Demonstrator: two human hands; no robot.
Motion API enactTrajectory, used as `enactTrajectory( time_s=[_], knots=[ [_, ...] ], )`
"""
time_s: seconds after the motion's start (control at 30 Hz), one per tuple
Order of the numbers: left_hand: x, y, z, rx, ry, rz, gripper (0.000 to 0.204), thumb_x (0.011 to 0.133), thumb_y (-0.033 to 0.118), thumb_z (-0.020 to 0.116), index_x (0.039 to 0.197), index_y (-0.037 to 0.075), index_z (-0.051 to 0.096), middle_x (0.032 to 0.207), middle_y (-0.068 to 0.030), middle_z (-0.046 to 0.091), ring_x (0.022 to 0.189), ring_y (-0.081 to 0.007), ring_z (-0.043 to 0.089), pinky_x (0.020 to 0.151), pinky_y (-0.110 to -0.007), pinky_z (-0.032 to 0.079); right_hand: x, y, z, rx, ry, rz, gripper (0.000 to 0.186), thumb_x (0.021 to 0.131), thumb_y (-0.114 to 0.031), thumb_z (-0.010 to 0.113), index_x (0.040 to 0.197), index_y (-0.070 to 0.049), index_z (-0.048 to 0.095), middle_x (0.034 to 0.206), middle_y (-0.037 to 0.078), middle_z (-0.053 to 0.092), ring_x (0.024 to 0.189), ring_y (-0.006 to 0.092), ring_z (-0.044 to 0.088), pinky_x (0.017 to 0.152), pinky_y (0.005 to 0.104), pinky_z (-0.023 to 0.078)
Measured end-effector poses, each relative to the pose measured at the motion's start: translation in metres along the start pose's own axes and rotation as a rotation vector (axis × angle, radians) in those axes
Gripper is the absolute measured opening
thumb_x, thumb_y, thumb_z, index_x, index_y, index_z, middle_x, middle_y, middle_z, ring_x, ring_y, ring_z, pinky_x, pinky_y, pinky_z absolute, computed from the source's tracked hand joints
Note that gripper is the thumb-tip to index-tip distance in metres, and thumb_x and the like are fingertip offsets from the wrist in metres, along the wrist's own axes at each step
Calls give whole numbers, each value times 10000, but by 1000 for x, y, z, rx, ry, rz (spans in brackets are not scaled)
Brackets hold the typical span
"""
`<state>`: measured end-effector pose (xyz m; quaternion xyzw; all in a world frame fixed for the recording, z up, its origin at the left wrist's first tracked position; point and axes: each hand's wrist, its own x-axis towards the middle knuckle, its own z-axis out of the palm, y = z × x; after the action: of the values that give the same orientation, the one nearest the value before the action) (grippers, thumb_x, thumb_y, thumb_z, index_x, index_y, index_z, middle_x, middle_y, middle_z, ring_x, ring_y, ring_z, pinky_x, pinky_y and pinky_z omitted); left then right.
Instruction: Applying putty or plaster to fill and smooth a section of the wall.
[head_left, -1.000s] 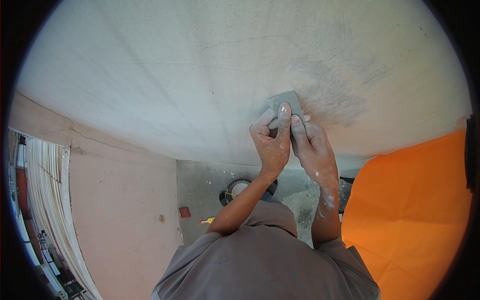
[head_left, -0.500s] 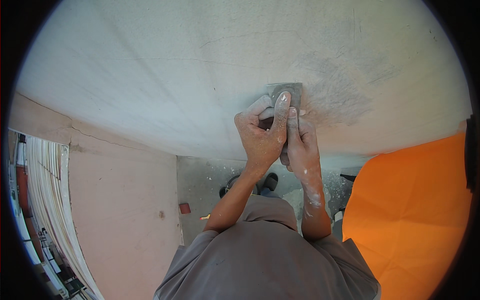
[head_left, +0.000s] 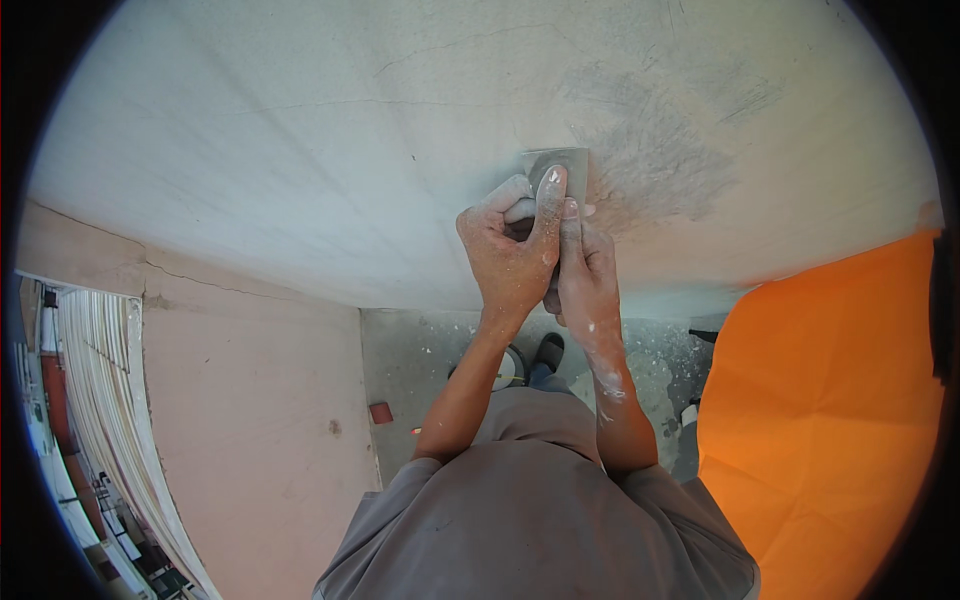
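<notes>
Both my hands are dusted with white and pressed round a small flat grey pad (head_left: 575, 167), held against the pale, cracked wall (head_left: 300, 160). My left hand (head_left: 510, 250) has its thumb across the pad and its fingers curled. My right hand (head_left: 588, 275) is closed just right of it, thumb on the pad's lower part, other fingers partly hidden. Right of the pad, the wall shows a patch of grey scuffs (head_left: 660, 150).
A pink wall (head_left: 245, 420) stands at the left, an orange sheet (head_left: 820, 400) at the right. Below lie a speckled concrete floor (head_left: 660, 350), a dark red block (head_left: 381, 413) and a round container (head_left: 508, 370) near my sandalled foot (head_left: 549, 351). Stacked pale strips (head_left: 105, 380) line the far left.
Both hands and the pad have moved up the wall and slightly left, and the pad is more upright than a second ago. My sandalled foot shows more clearly below.
</notes>
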<state>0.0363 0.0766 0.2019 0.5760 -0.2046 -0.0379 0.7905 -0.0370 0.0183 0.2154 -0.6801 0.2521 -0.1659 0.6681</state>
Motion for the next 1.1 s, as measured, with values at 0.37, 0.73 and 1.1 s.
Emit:
enactTrajectory(
  time_s=[0.37,0.73,1.1],
  knots=[
    [10,14,-1,14,-35,59,230,990,145,697,923,-67,753,751,-136,752,648,-46,622,535,-205,471,-1,-10,3,130,-65,14,551,1092,-522,381,768,-97,512,523,-65,380,377,31,315,339,236,216],
    [4,17,6,4,-20,16,230,991,155,699,898,-51,740,751,-85,742,664,-31,591,557,-187,454,-3,-7,-1,138,-58,60,549,1085,-535,395,762,-109,518,507,-64,378,361,34,296,325,239,198],
    [12,28,2,50,-77,11,242,986,173,708,907,-53,743,738,-79,738,655,-32,595,549,-191,455,-2,-12,6,209,-17,23,556,1091,-512,402,751,-90,526,507,-58,393,378,43,332,345,249,236]
  ],
)
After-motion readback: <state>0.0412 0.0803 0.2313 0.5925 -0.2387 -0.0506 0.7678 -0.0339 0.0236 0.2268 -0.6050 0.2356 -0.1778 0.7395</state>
